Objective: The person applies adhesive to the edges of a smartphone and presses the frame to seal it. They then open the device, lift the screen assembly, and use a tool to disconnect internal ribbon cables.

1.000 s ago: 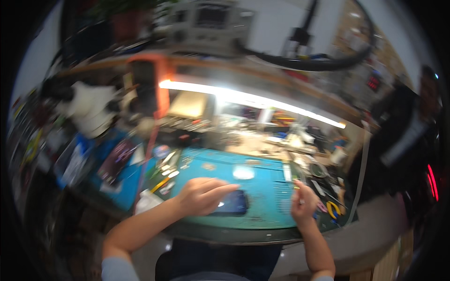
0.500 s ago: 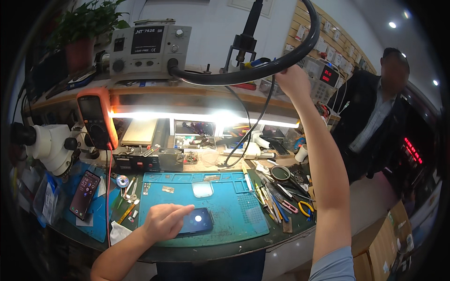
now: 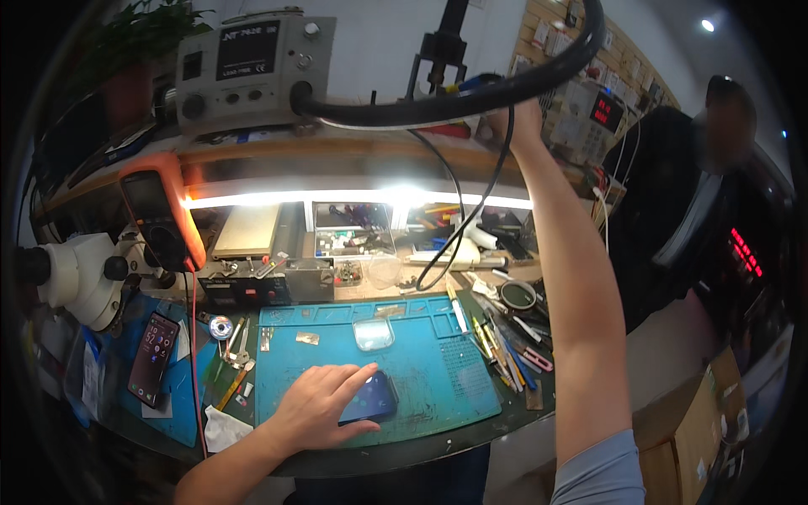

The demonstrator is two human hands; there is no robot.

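A dark smartphone (image 3: 376,399) lies screen up on the blue work mat (image 3: 421,370). Over its left part rests my left hand (image 3: 322,406), fingers stretched out and thumb apart, covering part of the phone. Whether the fingers press on the screen I cannot tell. My right arm is raised to the shelf, where my right hand (image 3: 523,124) is partly behind a thick black hose (image 3: 471,111). Its fingers are hidden there, next to a red object on the shelf. A small clear tray (image 3: 373,334) sits on the mat beyond the phone.
At left stand a white microscope (image 3: 80,273), an orange multimeter (image 3: 164,215) and another lit phone (image 3: 153,358). Tweezers and pens (image 3: 505,353) crowd the right side. A grey soldering station (image 3: 252,71) stands on the shelf (image 3: 337,156). A person in dark clothes (image 3: 665,194) stands at right.
My left hand has opened from a pointing shape, thumb now out, still over the phone. My right hand has gone further behind the hose. The whole view has shifted slightly.
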